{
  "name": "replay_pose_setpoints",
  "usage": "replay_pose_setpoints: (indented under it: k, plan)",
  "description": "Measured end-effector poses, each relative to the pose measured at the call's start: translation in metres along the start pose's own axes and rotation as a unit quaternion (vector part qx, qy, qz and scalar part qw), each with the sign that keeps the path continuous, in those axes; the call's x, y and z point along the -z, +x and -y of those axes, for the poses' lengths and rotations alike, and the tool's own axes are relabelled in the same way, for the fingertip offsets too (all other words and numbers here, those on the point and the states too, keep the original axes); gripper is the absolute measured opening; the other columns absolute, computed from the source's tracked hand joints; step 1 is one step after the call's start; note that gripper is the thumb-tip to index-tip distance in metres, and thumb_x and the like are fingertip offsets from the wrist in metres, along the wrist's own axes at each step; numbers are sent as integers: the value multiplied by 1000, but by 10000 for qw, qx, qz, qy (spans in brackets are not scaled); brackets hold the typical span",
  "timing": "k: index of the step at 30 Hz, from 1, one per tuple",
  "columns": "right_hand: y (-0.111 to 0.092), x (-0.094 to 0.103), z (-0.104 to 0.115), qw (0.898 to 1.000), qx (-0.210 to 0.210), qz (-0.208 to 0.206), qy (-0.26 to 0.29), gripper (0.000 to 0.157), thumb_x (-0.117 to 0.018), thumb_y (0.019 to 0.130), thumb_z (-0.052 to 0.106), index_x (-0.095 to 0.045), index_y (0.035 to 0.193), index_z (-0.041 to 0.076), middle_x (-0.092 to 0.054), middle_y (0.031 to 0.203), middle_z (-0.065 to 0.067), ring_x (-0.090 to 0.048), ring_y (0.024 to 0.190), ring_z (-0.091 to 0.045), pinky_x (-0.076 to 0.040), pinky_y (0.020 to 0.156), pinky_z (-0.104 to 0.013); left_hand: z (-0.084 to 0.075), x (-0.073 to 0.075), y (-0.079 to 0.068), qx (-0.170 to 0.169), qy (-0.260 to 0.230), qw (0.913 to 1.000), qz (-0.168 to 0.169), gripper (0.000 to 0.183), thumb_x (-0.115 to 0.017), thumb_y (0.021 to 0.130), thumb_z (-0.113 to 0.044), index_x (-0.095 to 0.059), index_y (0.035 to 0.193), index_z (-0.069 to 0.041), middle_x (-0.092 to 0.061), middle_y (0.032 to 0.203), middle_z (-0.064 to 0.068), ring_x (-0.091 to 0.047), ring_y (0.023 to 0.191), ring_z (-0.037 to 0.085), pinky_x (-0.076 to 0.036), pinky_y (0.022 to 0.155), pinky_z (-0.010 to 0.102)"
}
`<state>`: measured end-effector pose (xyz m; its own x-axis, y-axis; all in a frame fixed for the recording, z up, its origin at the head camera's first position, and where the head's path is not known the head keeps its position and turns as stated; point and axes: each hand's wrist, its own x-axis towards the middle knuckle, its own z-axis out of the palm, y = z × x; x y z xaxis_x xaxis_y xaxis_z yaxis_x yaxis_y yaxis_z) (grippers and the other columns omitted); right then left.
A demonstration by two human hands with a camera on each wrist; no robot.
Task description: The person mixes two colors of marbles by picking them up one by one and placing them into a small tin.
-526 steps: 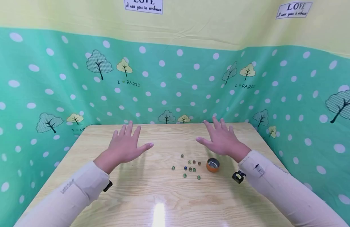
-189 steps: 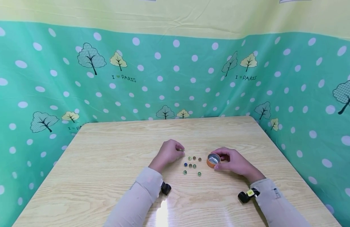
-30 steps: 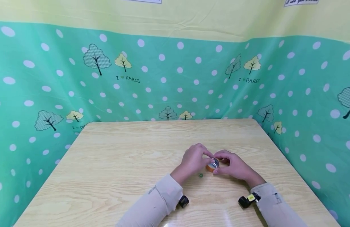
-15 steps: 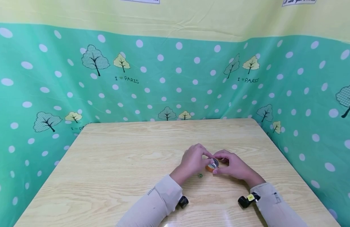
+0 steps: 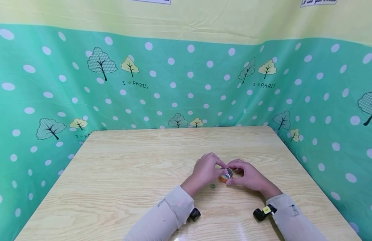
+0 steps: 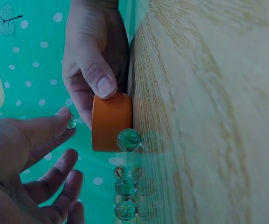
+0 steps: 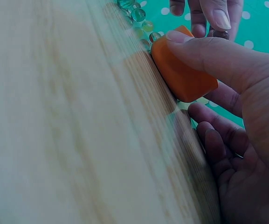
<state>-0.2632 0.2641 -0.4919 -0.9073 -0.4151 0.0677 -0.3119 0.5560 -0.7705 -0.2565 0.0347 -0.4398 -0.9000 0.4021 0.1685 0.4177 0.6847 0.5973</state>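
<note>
A small orange bowl (image 5: 223,179) with a shiny metal inside stands on the table. My right hand (image 5: 247,172) grips it from the right, thumb on the near wall (image 7: 185,70). Above the bowl's left rim, my left hand (image 5: 205,169) pinches a glass marble (image 6: 72,122) between thumb and forefinger; its other fingers are loosely bent. One green marble (image 5: 213,186) lies just in front of the bowl. Several more marbles (image 6: 125,185) sit on the table to the bowl's left, hidden behind my left hand in the head view.
The light wood-grain table (image 5: 128,174) meets a green dotted curtain (image 5: 156,77) at its back and sides. A black wrist camera (image 5: 195,214) is on the left wrist, another camera (image 5: 259,214) on the right.
Both hands were spread above the table at first. Later the right took the bowl and the left reached the marbles' left side; the left has since moved right, over the bowl. Little moved this last second.
</note>
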Motion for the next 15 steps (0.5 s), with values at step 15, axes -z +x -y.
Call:
replay_pose_setpoints:
  k: [15]
  plan:
    - [0,-1,2,10000,-13,-44,-18,48,-91,77,44,-71,121,36,-65,125,14,-58,115,-16,-47,97,-34,0,1,-1,14,0,10000,22,12,-84,88,-35,-84,99,-30,-67,102,-13,-59,98,8,-49,85,30]
